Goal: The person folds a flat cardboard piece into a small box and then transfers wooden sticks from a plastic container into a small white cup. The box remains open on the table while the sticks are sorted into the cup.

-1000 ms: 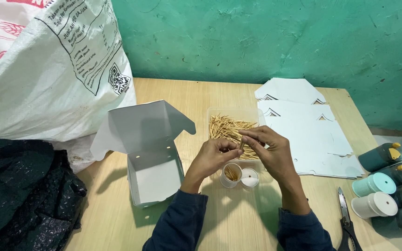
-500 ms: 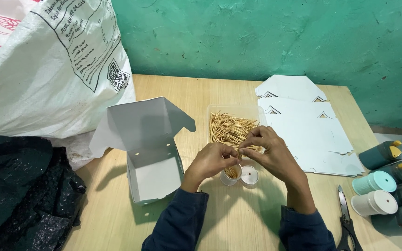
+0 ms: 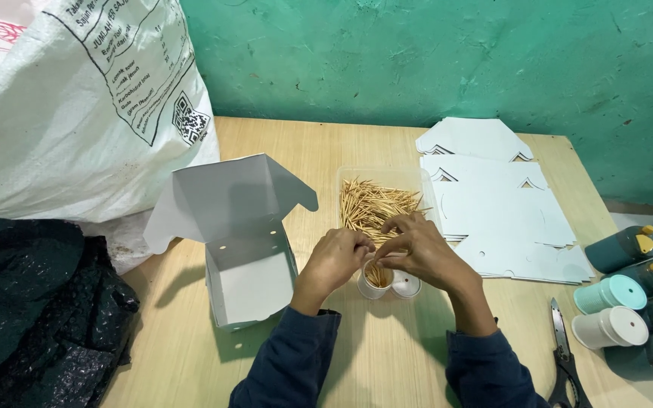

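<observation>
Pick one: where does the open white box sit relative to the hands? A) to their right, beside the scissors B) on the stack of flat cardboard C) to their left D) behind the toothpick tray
C: the open white box stands left of the left hand, while the scissors lie far right.

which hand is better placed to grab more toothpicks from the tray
Probably the right hand: it lies nearest the clear tray of toothpicks, just behind it. The left hand sits further left, over the small white cup.
</observation>
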